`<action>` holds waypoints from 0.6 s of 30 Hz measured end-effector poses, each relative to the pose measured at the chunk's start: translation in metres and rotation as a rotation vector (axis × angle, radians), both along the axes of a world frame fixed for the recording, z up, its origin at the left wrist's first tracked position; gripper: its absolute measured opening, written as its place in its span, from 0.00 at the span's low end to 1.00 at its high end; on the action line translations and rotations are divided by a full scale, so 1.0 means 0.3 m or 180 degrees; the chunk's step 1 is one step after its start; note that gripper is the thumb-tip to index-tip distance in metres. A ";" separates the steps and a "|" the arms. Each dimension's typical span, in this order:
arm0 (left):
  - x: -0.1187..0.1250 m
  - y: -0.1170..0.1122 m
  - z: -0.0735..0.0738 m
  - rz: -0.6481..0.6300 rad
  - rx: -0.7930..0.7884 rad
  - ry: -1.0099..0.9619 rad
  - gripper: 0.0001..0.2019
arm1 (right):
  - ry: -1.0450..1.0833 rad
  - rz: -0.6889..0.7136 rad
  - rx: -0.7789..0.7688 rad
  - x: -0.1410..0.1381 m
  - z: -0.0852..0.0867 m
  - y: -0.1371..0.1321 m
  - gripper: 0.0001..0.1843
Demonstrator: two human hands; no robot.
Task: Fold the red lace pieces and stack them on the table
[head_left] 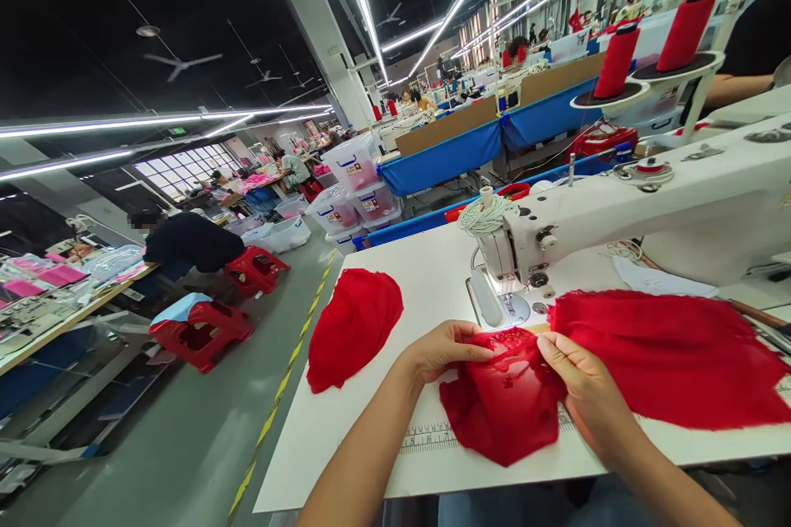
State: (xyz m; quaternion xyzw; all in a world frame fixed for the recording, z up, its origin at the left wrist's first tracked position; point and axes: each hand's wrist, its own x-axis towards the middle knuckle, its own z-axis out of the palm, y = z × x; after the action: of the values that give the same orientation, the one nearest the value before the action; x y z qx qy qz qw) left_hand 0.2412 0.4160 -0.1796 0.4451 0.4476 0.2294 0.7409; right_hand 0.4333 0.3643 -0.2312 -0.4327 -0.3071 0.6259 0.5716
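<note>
left hand (442, 350) pinching red lace piece (503, 395) | right hand (584, 387) pinching same edge | sewing machine (618, 214) needle close | risk: flimsy lace slipping, skewing the seam; fingertips near needle

Your left hand (446, 351) and right hand (584, 389) are bare: no gloves, rings or watch; forearms uncovered, no sleeves visible.
</note>
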 end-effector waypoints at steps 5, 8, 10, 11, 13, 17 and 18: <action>0.008 -0.011 -0.015 0.0153 -0.0093 -0.0040 0.23 | 0.0325 0.0164 -0.0051 -0.008 0.021 -0.017 0.22; 0.031 -0.020 -0.017 0.0051 -0.0170 -0.0058 0.23 | 0.0640 0.0788 -0.0161 -0.014 0.052 -0.047 0.22; 0.029 -0.022 -0.012 -0.0174 -0.0259 -0.0039 0.22 | 0.1010 0.0978 -0.0415 -0.003 0.073 -0.068 0.18; 0.020 -0.023 -0.009 -0.0314 -0.0312 -0.0030 0.21 | 0.1215 0.0809 -0.0612 0.010 0.083 -0.076 0.16; -0.014 -0.022 -0.008 -0.0528 -0.0393 -0.0060 0.19 | 0.1562 0.0190 -0.1032 0.049 0.097 -0.087 0.14; -0.074 -0.027 -0.039 -0.0333 -0.0417 -0.0390 0.16 | 0.1859 -0.0436 -0.1555 0.145 0.104 -0.096 0.13; -0.075 -0.033 -0.052 -0.0192 -0.0428 -0.0518 0.16 | 0.1907 -0.0460 -0.1650 0.164 0.102 -0.098 0.13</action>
State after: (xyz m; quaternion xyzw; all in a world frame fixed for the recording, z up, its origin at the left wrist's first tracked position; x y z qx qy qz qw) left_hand 0.2186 0.4063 -0.1951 0.3876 0.3867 0.2119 0.8095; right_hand 0.4825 0.3350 -0.2005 -0.3813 0.0723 0.7393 0.5503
